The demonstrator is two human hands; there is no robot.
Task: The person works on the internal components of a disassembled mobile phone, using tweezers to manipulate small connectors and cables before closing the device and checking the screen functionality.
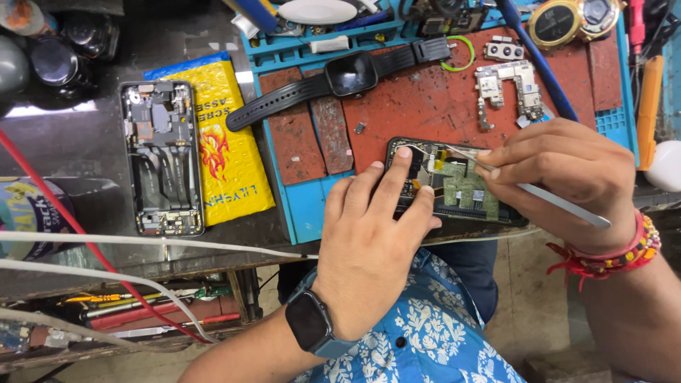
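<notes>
I see my left hand [369, 227] lying flat over the opened smartphone [454, 186], fingers spread and pressing down on its left end; it grips nothing, only pins the phone in place. The phone sits at the near edge of the blue repair mat [305, 206], partly over the worn red pad [425, 106], its back off and green-gold shielding exposed. My right hand [567, 174] is closed in a pinch around metal tweezers [525, 188], whose tips reach into the upper middle of the phone's interior.

Farther back on the red pad lie a black smartwatch [351, 73] with its strap laid out, and a bare circuit board [507, 89] towards the far right corner. Off the mat's left edge, on the grey worktop [92, 163], a second phone frame [162, 157] lies beside a yellow packet [227, 149]. A red cable [71, 220] and white cables [142, 241] cross the near left.
</notes>
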